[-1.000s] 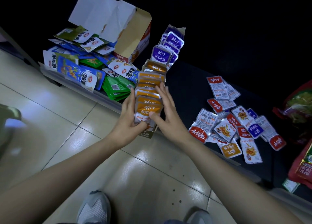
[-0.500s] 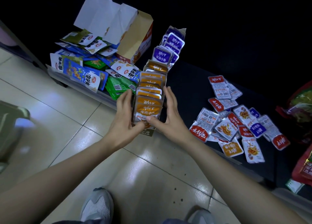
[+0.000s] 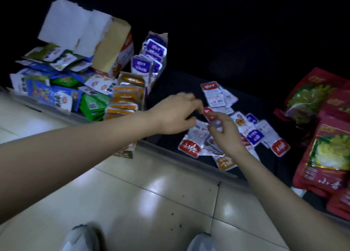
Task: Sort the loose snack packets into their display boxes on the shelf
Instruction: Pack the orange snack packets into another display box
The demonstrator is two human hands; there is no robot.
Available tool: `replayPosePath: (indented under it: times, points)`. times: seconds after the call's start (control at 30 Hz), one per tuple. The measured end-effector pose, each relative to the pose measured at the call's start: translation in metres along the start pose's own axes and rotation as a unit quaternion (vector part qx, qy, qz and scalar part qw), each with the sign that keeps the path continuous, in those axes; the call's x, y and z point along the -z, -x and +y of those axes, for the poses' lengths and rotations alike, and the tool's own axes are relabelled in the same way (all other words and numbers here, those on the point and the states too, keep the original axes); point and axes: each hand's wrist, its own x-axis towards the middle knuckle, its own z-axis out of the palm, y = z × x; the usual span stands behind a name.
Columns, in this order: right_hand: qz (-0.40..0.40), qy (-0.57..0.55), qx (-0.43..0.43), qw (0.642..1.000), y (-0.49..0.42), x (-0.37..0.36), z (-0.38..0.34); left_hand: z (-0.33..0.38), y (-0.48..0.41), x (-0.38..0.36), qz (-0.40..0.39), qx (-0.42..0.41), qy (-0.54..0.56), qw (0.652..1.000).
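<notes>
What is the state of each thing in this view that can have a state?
Narrow cardboard display box of orange packets, packed, upright.
Torn white-and-tan carton, flaps open.
Loose red, purple and orange packets, scattered flat on shelf.
Right hand, pinches red-topped silver packet.
Left hand, fingers curled, grip unclear.

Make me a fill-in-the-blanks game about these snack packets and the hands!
1. The front row of packets, standing in a display box, is ____ in colour.
2. The back row of packets is ____ in colour.
3. The left hand and the right hand are both over the loose packets, which lie to the ____ of both rows.
4. The big bags at the far side are mostly ____.

Missing words: orange, purple, right, red.
</notes>
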Motion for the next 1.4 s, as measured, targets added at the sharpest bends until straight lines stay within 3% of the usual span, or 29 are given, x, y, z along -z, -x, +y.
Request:
replayPosePath:
  times: [0.1, 0.2, 0.33, 0.43, 0.63, 0.7, 0.77, 0.83, 0.93, 1.07, 1.23, 1.3, 1.4]
  points:
    - [-0.062, 0.146, -0.074, 0.985, 0.015, 0.013, 0.042, 0.007, -0.037, -0.033, -0.207, 0.063, -0.031, 0.976]
    - [-0.123, 0.186, -0.063, 0.973, 0.033, 0.013, 0.070, 0.016, -0.055, -0.064, -0.291, 0.154, -0.004, 0.944]
    - [-0.107, 0.171, -0.031, 0.979, 0.033, 0.019, 0.081, 0.020, -0.050, -0.097, -0.250, 0.201, -0.024, 0.947]
    - [-0.097, 0.141, -0.041, 0.984, 0.025, 0.029, 0.085, 0.013, -0.043, -0.111, -0.195, 0.197, -0.077, 0.958]
    - [-0.022, 0.168, -0.101, 0.980, 0.008, 0.044, 0.087, -0.002, -0.044, -0.116, -0.115, 0.255, -0.036, 0.959]
    - [-0.036, 0.158, -0.078, 0.984, 0.010, 0.042, 0.083, -0.002, -0.044, -0.118, -0.085, 0.254, -0.029, 0.963]
    - [-0.090, 0.209, -0.013, 0.974, 0.014, 0.036, 0.081, -0.001, -0.044, -0.119, -0.064, 0.198, -0.049, 0.977]
    - [-0.102, 0.235, 0.021, 0.966, 0.017, 0.032, 0.088, 0.002, -0.043, -0.120, -0.074, 0.121, -0.067, 0.988]
    - [-0.040, 0.159, -0.001, 0.986, 0.014, 0.040, 0.103, 0.006, -0.045, -0.123, -0.097, 0.063, -0.119, 0.986]
    - [-0.018, 0.179, -0.026, 0.983, 0.014, 0.051, 0.120, -0.002, -0.045, -0.121, -0.118, 0.097, -0.121, 0.981]
    - [0.090, 0.187, 0.024, 0.978, 0.026, 0.049, 0.099, -0.009, -0.041, -0.115, -0.106, 0.111, -0.130, 0.980]
    - [0.033, 0.243, -0.013, 0.969, 0.031, 0.041, 0.082, -0.010, -0.040, -0.113, -0.096, 0.101, -0.128, 0.982]
    - [-0.098, 0.353, -0.110, 0.924, 0.037, 0.026, 0.071, -0.011, -0.039, -0.111, -0.093, 0.105, -0.119, 0.983]
